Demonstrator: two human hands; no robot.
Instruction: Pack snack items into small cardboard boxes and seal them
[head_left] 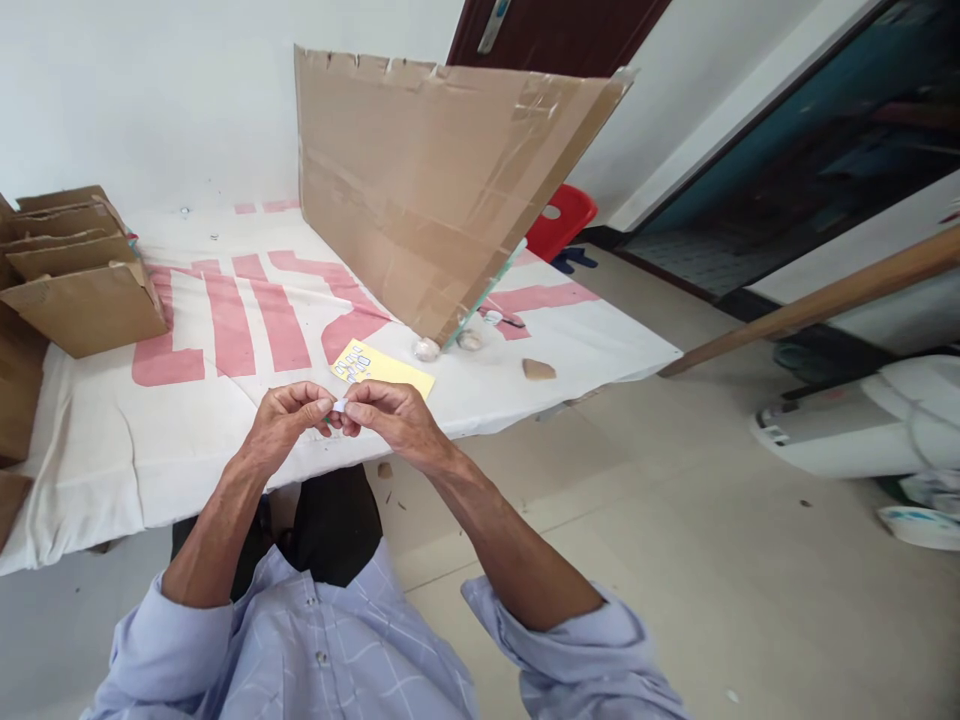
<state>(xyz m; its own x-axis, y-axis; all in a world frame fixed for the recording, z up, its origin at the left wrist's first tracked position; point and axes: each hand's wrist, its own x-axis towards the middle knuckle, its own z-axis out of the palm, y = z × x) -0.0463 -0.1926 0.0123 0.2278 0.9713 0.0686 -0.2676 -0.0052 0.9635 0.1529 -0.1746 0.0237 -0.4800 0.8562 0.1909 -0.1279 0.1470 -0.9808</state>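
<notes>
Between the fingertips of both hands is a small white piece [340,406]. My left hand [289,418] pinches its left end, and my right hand [390,415] pinches the right end. A bit of green shows under the fingers, too small to make out. Just beyond the hands, a yellow sheet [403,375] lies on the cloth-covered table [465,400], with several small white pieces with dark outlines [352,357] on its left part. My right hand hides part of the sheet's near edge.
A large cardboard panel [435,190] stands tilted on the table, two whitish lumps [427,349] at its foot. A brown scrap [538,369] lies to the right. Cardboard boxes [90,310] stand at the left; a red chair [562,220] is behind the panel.
</notes>
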